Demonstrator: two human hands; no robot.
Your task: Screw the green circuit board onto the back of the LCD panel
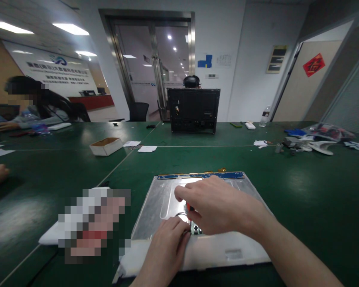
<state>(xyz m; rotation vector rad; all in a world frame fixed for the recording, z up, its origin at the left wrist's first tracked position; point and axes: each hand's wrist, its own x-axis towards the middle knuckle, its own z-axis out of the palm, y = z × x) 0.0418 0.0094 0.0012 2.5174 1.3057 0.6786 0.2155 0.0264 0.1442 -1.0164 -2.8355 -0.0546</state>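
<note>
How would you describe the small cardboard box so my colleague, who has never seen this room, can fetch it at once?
Start at the long green table and find the metal panel lying flat under the person's hands. Look beyond it to the left, toward the glass doors: the open cardboard box sits there. It is shallow, white outside and brown inside, unlike the flat paper slips beside it.

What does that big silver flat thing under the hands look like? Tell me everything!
The silver panel is a flat rectangular sheet that looks like brushed metal, with a raised shallow step pressed into it. It lies flat on the green table. A thin blue circuit strip runs along its far edge, and a white border runs along the near edge. The left hand rests on its near part. The right hand is above its middle, gripping something with a red bit showing, probably a small tool.
</note>
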